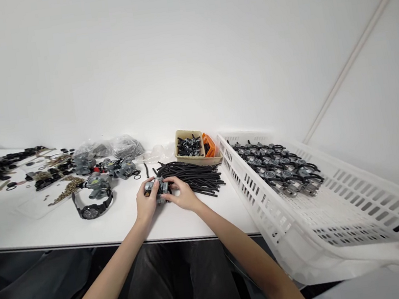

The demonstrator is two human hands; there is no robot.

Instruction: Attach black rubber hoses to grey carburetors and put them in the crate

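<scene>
Both my hands meet over the white table (pixel 47 230) near its front edge. My left hand (pixel 147 204) and my right hand (pixel 184 196) are closed around a small grey metal part (pixel 158 189) held between them. Just behind my right hand lies a pile of short black rubber tubes (pixel 195 175). A black wristwatch (pixel 91 210) lies on the table to the left of my left hand.
A white slotted crate (pixel 342 213) at the right holds several finished grey parts with black tubes (pixel 280 168). A beige box (pixel 189 147) and an orange bin (pixel 209 145) stand behind the tubes. Grey parts, bags, rings and small hardware (pixel 58 174) are scattered at the left.
</scene>
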